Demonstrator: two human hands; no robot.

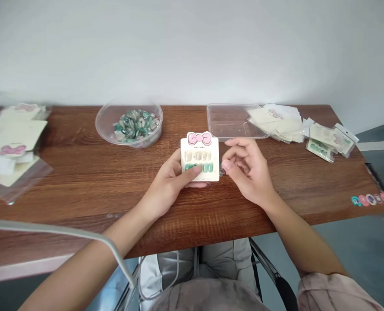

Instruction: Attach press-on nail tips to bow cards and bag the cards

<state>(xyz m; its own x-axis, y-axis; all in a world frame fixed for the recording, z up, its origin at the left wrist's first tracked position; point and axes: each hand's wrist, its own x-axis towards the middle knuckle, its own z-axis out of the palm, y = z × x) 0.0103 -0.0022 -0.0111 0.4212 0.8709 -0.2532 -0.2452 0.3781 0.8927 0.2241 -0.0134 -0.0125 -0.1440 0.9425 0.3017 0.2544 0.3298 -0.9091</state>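
Where the left forearm (pixel 124 231) reaches forward, a white cable (pixel 65 228) crosses in front of it.

Main item: card (pixel 199 149), upright above the table (pixel 192 220), centred before the person. It bears a pink bow and two rows of press-on nails (pixel 196 163), pale over green. Left hand (pixel 169 183) pinches the lower edge, thumb in front, fingers behind. Right hand (pixel 247 170) sits just beside the right edge, fingers curled and spread apart; contact with the card cannot be told.

Handling, as judged: light, thin, fairly stiff, liable to bend. Nails look small and fragile; best taken by the bare margins.

Beyond: clear bowl (pixel 98 125) of green and silver pieces (pixel 135 125); clear tray (pixel 209 116); bagged cards (pixel 276 123) at right; packs of green nails (pixel 319 150) nearby; bagged cards (pixel 15 134) at left; round stickers (pixel 369 199) on the far right edge.
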